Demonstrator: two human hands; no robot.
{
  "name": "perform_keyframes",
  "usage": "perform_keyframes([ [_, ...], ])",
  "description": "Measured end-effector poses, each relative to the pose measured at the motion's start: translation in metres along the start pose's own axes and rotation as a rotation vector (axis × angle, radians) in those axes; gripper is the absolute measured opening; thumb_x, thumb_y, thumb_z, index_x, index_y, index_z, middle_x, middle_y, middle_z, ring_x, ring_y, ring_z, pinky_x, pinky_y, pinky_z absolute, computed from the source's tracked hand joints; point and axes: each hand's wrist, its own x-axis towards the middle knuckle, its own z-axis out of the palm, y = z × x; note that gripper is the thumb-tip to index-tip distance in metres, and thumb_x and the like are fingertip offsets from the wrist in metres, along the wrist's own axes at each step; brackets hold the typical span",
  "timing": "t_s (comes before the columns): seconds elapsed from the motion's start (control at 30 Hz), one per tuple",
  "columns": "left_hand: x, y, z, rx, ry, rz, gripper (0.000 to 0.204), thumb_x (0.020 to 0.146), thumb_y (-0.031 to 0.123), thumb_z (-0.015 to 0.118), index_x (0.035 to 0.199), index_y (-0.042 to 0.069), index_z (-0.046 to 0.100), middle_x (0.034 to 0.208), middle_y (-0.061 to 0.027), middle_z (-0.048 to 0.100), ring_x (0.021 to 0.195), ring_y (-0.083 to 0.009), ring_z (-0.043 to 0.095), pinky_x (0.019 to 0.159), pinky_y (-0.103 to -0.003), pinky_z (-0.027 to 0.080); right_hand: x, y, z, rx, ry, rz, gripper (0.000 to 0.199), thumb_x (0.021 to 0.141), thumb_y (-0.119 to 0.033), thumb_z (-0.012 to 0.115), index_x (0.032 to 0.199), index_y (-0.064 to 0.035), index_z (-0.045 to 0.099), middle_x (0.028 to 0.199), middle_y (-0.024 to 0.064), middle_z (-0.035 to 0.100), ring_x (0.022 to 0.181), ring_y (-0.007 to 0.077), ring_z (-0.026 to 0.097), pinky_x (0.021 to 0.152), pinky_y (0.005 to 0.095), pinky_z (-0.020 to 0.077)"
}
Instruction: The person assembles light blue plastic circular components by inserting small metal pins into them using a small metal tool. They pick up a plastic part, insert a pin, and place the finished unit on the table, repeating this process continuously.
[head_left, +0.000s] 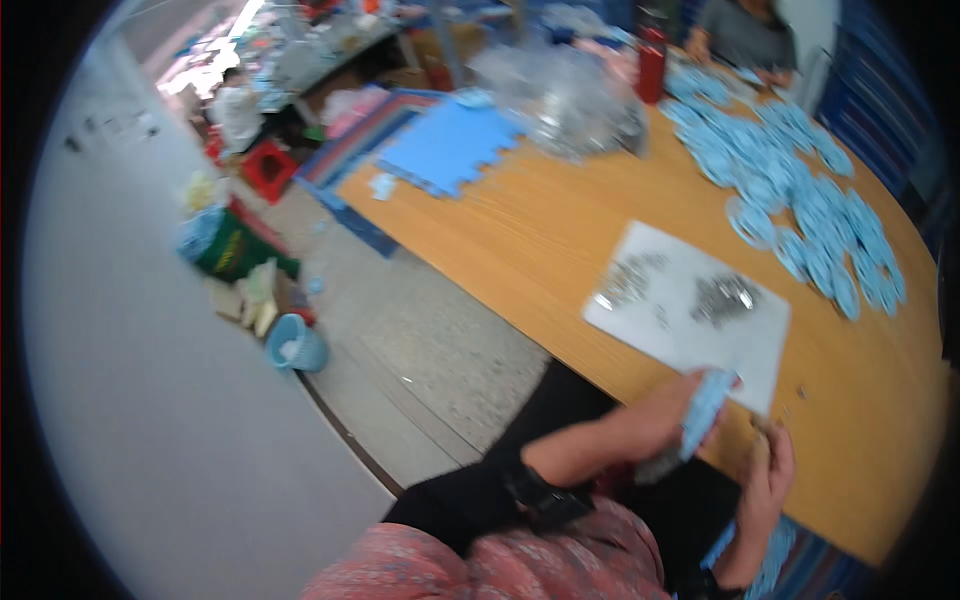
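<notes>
My left hand (655, 418) is closed around a light blue flat piece (706, 408) at the near edge of the wooden table (540, 240). A dark watch sits on that wrist. My right hand (770, 470) is just right of it at the table edge, fingers drawn together; blur hides whether it pinches anything. Just beyond both hands lies a white sheet (690, 335) with two small heaps of shiny metal parts (722, 296).
Several round blue pieces (800, 200) cover the table's right side. Farther back are a blue foam mat (445, 150), a clear plastic bag (570, 100) and a red bottle (650, 65). Another person (745, 35) sits at the far end. A blue bucket (295, 345) and boxes stand on the floor.
</notes>
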Motion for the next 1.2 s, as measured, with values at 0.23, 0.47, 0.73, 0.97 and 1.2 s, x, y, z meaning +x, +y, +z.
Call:
perform_keyframes([
  [0.23, -0.009, 0.002, -0.006, -0.456, -0.087, -0.107, 0.050, 0.104, 0.032, 0.053, 0.145, 0.004, 0.045, 0.105, -0.0086, 0.062, 0.079, -0.0198, 0.063, 0.067, -0.034, 0.053, 0.009, -0.016, 0.023, 0.042, -0.016, -0.060, 0.019, 0.097, -0.009, 0.066, 0.115, -0.0004, 0.066, 0.089, -0.0043, 0.063, 0.080, 0.0027, 0.054, 0.072, 0.0200, 0.0450],
  [0.47, -0.003, -0.006, 0.007, -0.577, -0.123, -0.209, 0.049, 0.104, 0.033, 0.052, 0.140, 0.001, 0.050, 0.101, -0.0147, 0.064, 0.078, -0.0239, 0.063, 0.064, -0.035, 0.052, 0.004, -0.014, 0.025, 0.039, -0.020, -0.115, 0.025, 0.093, 0.002, 0.062, 0.118, 0.0041, 0.062, 0.077, 0.0010, 0.061, 0.070, 0.0059, 0.059, 0.066, 0.0239, 0.0501],
  [0.73, -0.007, -0.004, 0.012, -0.377, -0.049, -0.155, 0.046, 0.104, 0.028, 0.054, 0.141, 0.001, 0.050, 0.099, -0.0145, 0.065, 0.074, -0.0236, 0.064, 0.064, -0.035, 0.053, -0.001, -0.027, 0.036, -0.123, -0.070, -0.174, 0.021, 0.089, 0.003, 0.065, 0.110, 0.0039, 0.068, 0.087, 0.0119, 0.069, 0.067, 0.0173, 0.072, 0.062, 0.0287, 0.0567],
  [0.97, -0.006, -0.001, 0.015, 0.362, 0.025, 0.025, 0.047, 0.103, 0.026, 0.057, 0.142, 0.001, 0.050, 0.108, -0.0091, 0.065, 0.091, -0.0165, 0.064, 0.078, -0.028, 0.053, -0.001, -0.022, 0.033, -0.562, -0.060, -0.541, 0.026, 0.078, -0.003, 0.073, 0.103, -0.0024, 0.071, 0.079, 0.0082, 0.063, 0.068, 0.0257, 0.066, 0.057, 0.0346, 0.0527],
  [1.2, -0.005, -0.012, 0.011, 0.329, 0.219, -0.090, 0.042, 0.103, 0.023, 0.045, 0.141, 0.004, 0.048, 0.105, -0.0056, 0.063, 0.094, -0.0133, 0.061, 0.085, -0.028, 0.051, 0.002, -0.010, 0.030, -0.401, -0.155, -0.515, 0.033, 0.078, -0.011, 0.079, 0.108, -0.0023, 0.069, 0.079, 0.0085, 0.061, 0.066, 0.0232, 0.062, 0.058, 0.0320, 0.0505],
])
